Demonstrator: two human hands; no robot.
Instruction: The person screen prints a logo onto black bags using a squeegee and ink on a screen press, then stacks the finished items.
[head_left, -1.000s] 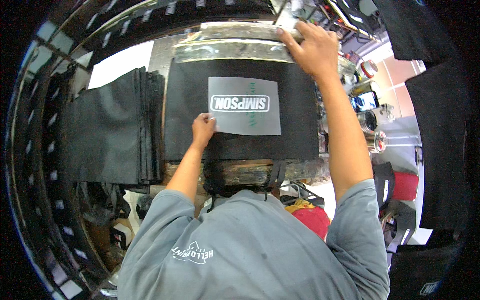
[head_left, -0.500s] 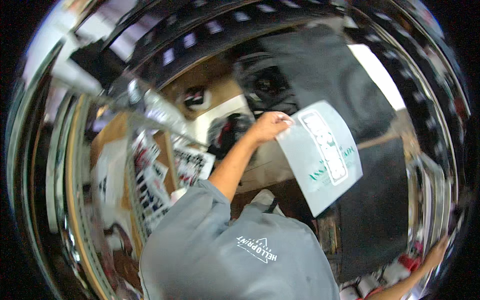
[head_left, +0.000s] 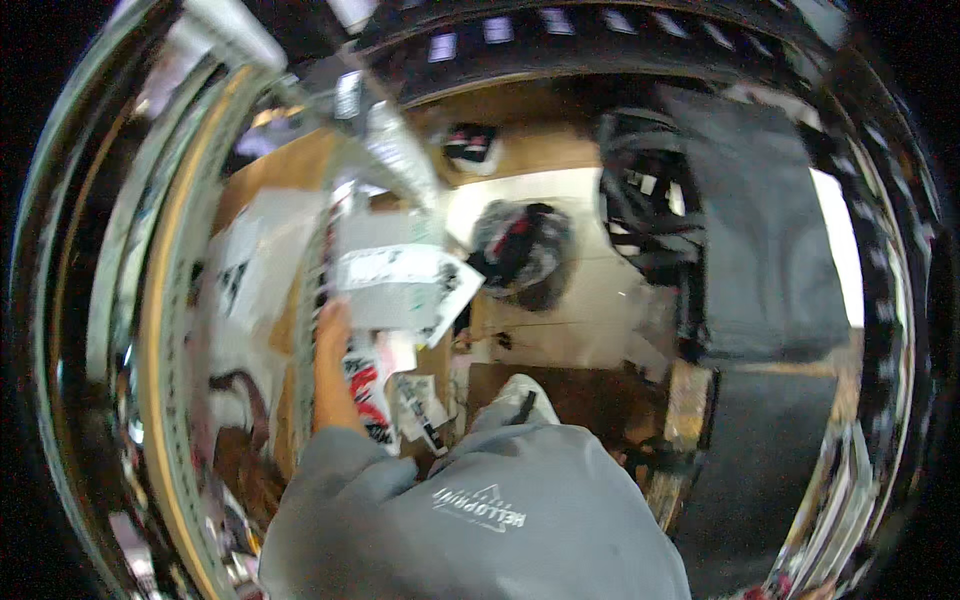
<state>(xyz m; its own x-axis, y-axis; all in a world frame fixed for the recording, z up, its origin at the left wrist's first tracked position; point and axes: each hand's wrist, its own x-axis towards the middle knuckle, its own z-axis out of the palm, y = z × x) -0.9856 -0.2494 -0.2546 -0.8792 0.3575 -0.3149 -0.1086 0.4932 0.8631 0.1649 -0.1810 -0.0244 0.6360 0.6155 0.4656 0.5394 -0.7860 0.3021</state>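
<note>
At the left, my left hand (head_left: 335,318) is at the near left edge of a translucent grey printed film sheet (head_left: 385,312), fingers closed on it though blurred. White lettering in a band and faint green print mark the sheet. It is over a shelf compartment of other printed sheets, among them one with red and black print (head_left: 370,392) just nearer to me. A white sheet with black print (head_left: 457,300) sticks out past its right side. Of my right hand, at most a small skin-toned patch shows at the lower right rim; its fingers are hidden.
A metal shelf post (head_left: 170,300) stands at the left. A clear plastic bag with dark contents (head_left: 525,245) lies on the pale floor ahead. Black covered surfaces (head_left: 765,240) run along the right, and a dark rack spans the far side.
My left hand has carried the film sheet from the front right over to the left shelf. The view has turned left, and my right forearm has nearly dropped out of it.
</note>
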